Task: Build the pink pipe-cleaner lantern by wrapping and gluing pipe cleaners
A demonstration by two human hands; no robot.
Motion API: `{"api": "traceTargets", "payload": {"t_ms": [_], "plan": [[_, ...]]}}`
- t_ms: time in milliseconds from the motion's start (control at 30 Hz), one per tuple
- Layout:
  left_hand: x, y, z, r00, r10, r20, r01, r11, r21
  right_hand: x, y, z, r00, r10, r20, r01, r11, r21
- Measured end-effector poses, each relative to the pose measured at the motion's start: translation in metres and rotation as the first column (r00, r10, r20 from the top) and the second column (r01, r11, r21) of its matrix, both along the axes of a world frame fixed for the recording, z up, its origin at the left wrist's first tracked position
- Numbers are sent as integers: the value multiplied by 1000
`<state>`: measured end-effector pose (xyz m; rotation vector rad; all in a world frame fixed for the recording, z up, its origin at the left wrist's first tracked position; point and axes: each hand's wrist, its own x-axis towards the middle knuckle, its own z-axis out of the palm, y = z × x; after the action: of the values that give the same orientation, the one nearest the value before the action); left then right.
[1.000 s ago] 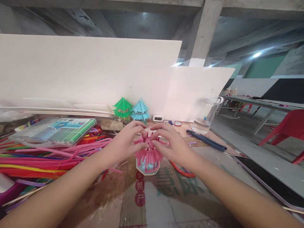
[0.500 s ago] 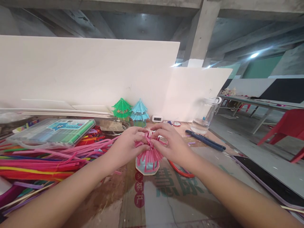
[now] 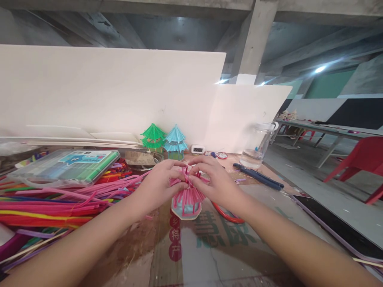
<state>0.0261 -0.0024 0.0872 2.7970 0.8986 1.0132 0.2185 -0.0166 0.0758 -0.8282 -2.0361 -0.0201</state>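
Observation:
A small pink pavilion model (image 3: 188,196), made of pipe cleaners on a pale eight-sided base, stands on the cardboard in front of me. My left hand (image 3: 163,181) pinches its upper part from the left, thumb and fingertips together. From the right, my right hand (image 3: 209,173) grips the same part, its fingers curled over the upright pink posts. The fingertips nearly meet above the skirt-like roof and partly hide the top. Behind the hands are a finished-looking green pavilion model (image 3: 153,137) and a blue pavilion model (image 3: 176,141).
Pipe cleaners in many colours (image 3: 60,207) lie heaped at left under a clear marker case (image 3: 68,165). Dark pliers (image 3: 259,176), a water jug (image 3: 255,147) and a phone (image 3: 332,227) are at right. A red-handled tool (image 3: 229,215) lies beside the model; a small digital clock (image 3: 197,149) stands behind.
Almost nothing differs. The fingers of my right hand have shifted slightly to the left on the pink model; my left hand holds its place.

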Motion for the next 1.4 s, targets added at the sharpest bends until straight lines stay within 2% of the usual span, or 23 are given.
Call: {"api": "traceTargets", "payload": {"t_ms": [167, 267, 367, 467, 533, 633, 733, 833, 967, 1100, 1233, 1333, 1400], "plan": [[-5, 9, 0, 1000, 14, -9, -14, 999, -29, 11, 0, 14, 993, -51, -106, 47, 998, -40], [-10, 16, 3, 999, 31, -10, -31, 997, -72, 21, 15, 11, 983, -114, -145, 107, 993, -56], [-18, 22, 8, 997, 54, -47, -61, 984, -170, 28, 40, -10, 955, -250, -161, 229, 963, -141], [-28, 24, 16, 994, 91, -56, -102, 962, -252, 30, 62, -38, 945, -299, -135, 269, 942, -203], [-32, 23, 21, 987, 159, -19, -158, 949, -273, 31, 71, -54, 941, -321, -107, 290, 928, -236], [-34, 18, 26, 965, 261, 27, -240, 920, -310, 28, 75, -70, 947, -318, -40, 296, 917, -267], [-31, 15, 21, 971, 234, 43, -207, 921, -331, 23, 75, -80, 967, -245, 68, 255, 926, -279], [-27, 17, 11, 988, 139, 64, -116, 952, -283, 18, 76, -88, 968, -172, 184, 219, 937, -272], [-25, 21, 3, 997, 57, 49, -50, 992, -116, 18, 79, -93, 949, -154, 275, 228, 938, -261], [-24, 18, 4, 997, 65, -30, -63, 995, 77, 20, 79, -90, 936, -148, 318, 236, 937, -259], [-21, 12, 4, 995, 79, -53, -63, 966, 250, 20, 77, -86, 926, -148, 346, 246, 935, -257], [-18, 10, 3, 994, 90, -61, -69, 955, 287, 20, 77, -86, 920, -154, 360, 255, 934, -252], [-18, 10, 2, 994, 101, -37, -89, 965, 245, 20, 77, -86, 918, -155, 366, 257, 934, -247]]}}
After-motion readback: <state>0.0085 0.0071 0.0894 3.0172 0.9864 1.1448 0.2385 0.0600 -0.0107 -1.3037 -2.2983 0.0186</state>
